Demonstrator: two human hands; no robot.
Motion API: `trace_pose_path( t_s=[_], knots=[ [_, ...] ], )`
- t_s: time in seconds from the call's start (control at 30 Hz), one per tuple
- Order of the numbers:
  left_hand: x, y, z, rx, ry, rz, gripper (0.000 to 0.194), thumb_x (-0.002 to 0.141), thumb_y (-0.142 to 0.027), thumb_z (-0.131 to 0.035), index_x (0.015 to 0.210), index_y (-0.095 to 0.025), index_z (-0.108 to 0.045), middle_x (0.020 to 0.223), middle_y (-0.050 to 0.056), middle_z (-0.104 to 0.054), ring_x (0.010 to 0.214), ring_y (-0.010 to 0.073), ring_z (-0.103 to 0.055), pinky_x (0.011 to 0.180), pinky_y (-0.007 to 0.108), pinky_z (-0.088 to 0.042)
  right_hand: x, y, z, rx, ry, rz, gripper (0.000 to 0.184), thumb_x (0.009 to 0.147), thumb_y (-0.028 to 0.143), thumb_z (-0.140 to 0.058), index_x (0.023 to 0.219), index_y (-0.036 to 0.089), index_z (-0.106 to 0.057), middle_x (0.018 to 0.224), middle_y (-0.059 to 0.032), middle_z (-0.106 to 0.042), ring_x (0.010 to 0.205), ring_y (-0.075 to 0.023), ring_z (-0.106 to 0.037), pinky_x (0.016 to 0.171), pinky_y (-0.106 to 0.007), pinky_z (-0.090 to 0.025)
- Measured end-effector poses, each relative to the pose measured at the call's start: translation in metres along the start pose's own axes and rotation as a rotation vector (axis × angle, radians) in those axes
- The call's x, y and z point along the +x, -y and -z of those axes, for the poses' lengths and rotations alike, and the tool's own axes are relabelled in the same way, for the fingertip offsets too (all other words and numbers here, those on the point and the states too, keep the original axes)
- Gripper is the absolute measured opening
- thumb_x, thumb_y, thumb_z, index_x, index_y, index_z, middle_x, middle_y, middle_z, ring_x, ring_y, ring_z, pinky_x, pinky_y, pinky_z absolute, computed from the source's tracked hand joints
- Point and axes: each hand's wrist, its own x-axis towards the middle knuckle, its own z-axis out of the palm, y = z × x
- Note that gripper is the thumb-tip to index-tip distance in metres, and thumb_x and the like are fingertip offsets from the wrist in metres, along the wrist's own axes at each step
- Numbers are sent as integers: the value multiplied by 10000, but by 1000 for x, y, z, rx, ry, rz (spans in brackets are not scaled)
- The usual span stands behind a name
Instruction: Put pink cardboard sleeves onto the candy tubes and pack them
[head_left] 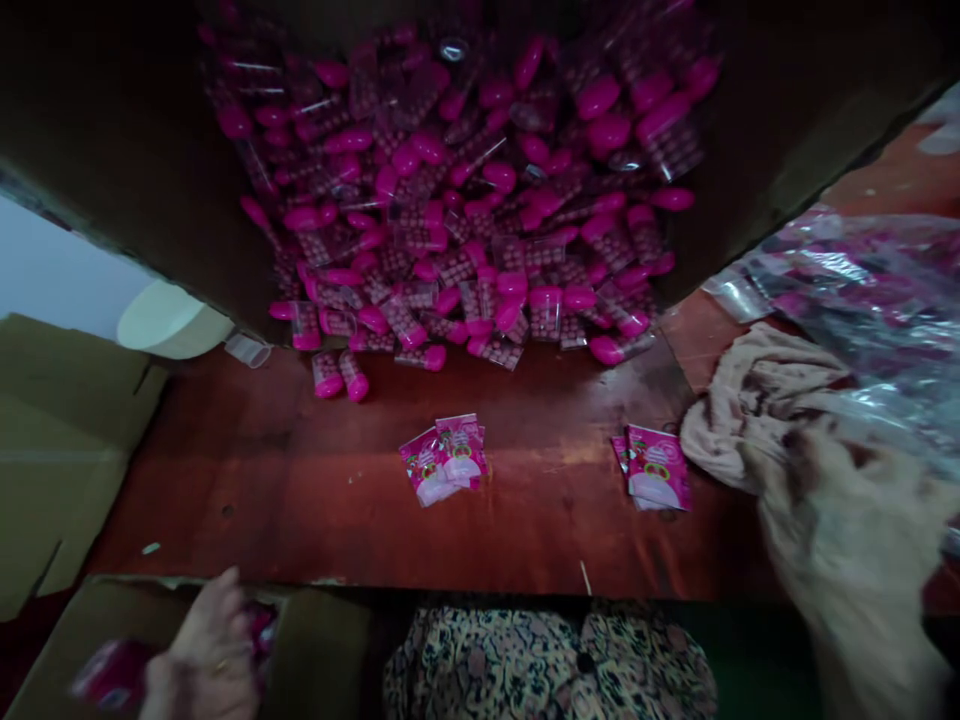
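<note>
My left hand (206, 650) is at the lower left, over an open cardboard box (319, 650) below the table edge. Its palm is turned up and its fingers are stretched out, somewhat blurred, with a ring on one finger. Beside the wrist is a smeared pink packet (112, 675), apart from the fingers. More pink items show behind the hand, partly hidden by it. On the red-brown table (300, 520) lie two small piles of pink printed sachets, a middle pile (444, 460) and a right pile (656, 468). My right hand is out of view.
A large heap of clear, pink-capped containers with small balls (480, 290) spills from a dark carton (97, 150). Left are a white round tub (172, 320) and a clear cup (247, 350). Right, a crumpled beige cloth (780, 400) lies near plastic-wrapped pink goods (862, 280).
</note>
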Motion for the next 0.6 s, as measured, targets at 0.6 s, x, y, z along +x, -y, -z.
trace_pose_path(
  t_s=[0.6],
  knots=[
    [-24, 35, -139, 409, 429, -371, 185, 772, -234, -598, 927, -215, -697, 1000, 66, -670, 939, 208, -596, 865, 314, -442, -26, 181, -31, 559, 344, 391, 143, 818, 247, -611, 702, 188, -667, 717, -64, -594, 723, -220, -482, 624, -324, -361]
  ],
)
